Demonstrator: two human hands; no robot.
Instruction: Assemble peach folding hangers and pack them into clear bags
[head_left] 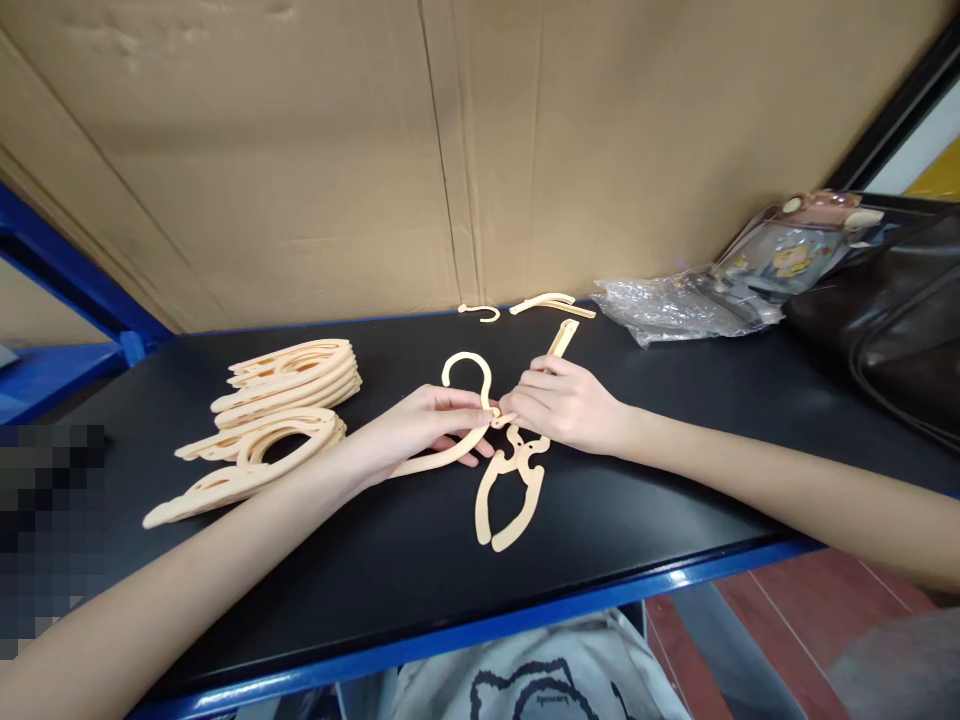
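Note:
A beige folding clothes hanger [487,381] is in both hands, its hook rising between them. My left hand [424,420] is closed on one curved arm near the joint below the hook, with some fingers behind it. My right hand [566,405] is closed around the other arm, whose end sticks out beyond the knuckles; the fingers partly hide the joint. Just below my right hand, a beige piece shaped like a pair of tongs [531,500] lies on the black tabletop [420,580].
To the left are stacks of folded beige hangers [289,385]. A loose hook [491,312] and loose arms [551,300] lie by the cardboard wall [300,180]. Clear plastic packaging [682,305] and a dark bag [885,310] are at the right.

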